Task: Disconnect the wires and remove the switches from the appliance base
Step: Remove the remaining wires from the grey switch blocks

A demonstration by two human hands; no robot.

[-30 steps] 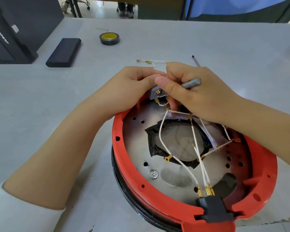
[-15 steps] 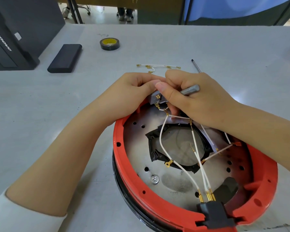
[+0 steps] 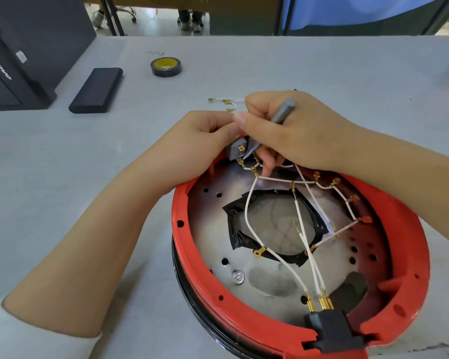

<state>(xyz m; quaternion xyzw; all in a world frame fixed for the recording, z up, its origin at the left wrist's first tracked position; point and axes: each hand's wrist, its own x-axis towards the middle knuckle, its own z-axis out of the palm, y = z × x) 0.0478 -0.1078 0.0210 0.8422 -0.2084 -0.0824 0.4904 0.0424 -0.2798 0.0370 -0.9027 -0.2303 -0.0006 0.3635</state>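
- The appliance base (image 3: pixel 244 317), a red ring over a black rim with a metal plate inside, lies upside down at the near edge of the table (image 3: pixel 347 68), right of the middle.
- The left hand (image 3: pixel 205 141) curls its fingers around a small grey switch (image 3: pixel 236 151) at the far rim of the base; brass terminals show on the switch's face.
- The right hand (image 3: pixel 290 136) grips a grey-handled tool (image 3: pixel 283 110), its fingers closed round the handle and its tip down at the switch; the two hands touch at the thumbs.
- White wires (image 3: pixel 246 211) with brass ends cross the metal plate, several running down to a black connector block (image 3: pixel 332 330) at the base's near rim.
- More wire ends with orange sleeves (image 3: pixel 366 219) line the right inside of the ring.
- A black-taped opening (image 3: pixel 233 229) sits in the middle of the plate.
- Loose white wires (image 3: pixel 226 101) lie on the table just beyond the hands.
- A roll of black tape (image 3: pixel 166 66) and a flat black case (image 3: pixel 96 89) lie toward the far left of the table, beside a dark computer case (image 3: pixel 24 47) at the left edge.
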